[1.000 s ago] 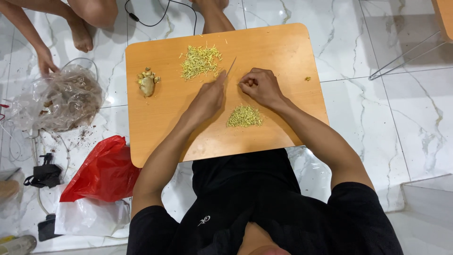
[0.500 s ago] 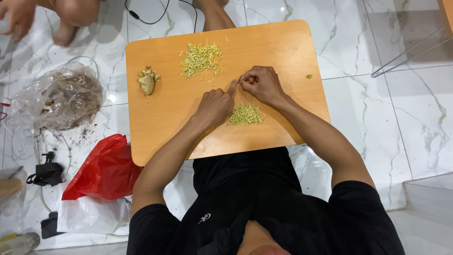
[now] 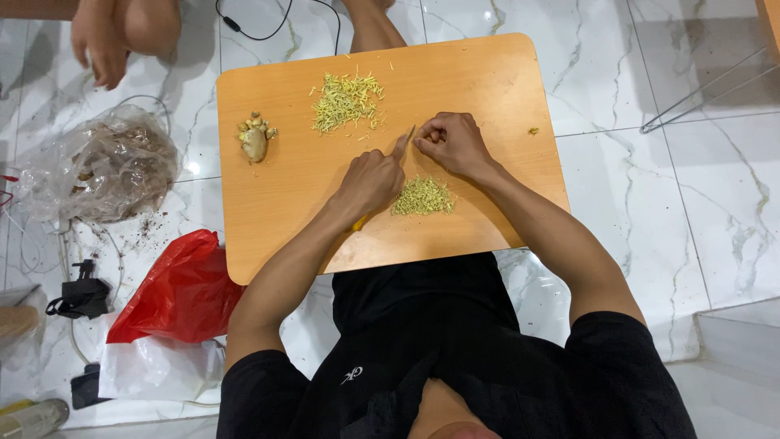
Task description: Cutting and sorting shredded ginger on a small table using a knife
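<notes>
From my remote seat I see both hands drawn together at the middle of the wooden board. A second ago the left hand was stretched toward the far pile of ginger shreds with its knife tip reaching that way; now it has pulled back and sits closed around a knife, whose short blade pokes out toward the right hand. The right hand has stayed almost where it was, its fingertips pinched tightly together against the board on something too small for me to make out, probably a sliver of ginger. Blade and pinch are just beside each other, so I judge the slicing stroke is back on. The near pile of ginger shreds lies just below the two hands and looks unchanged, as does the whole ginger root at the board's left side. Off the board, another person's hand hangs over the floor above a clear plastic bag, with a red bag nearer me.
</notes>
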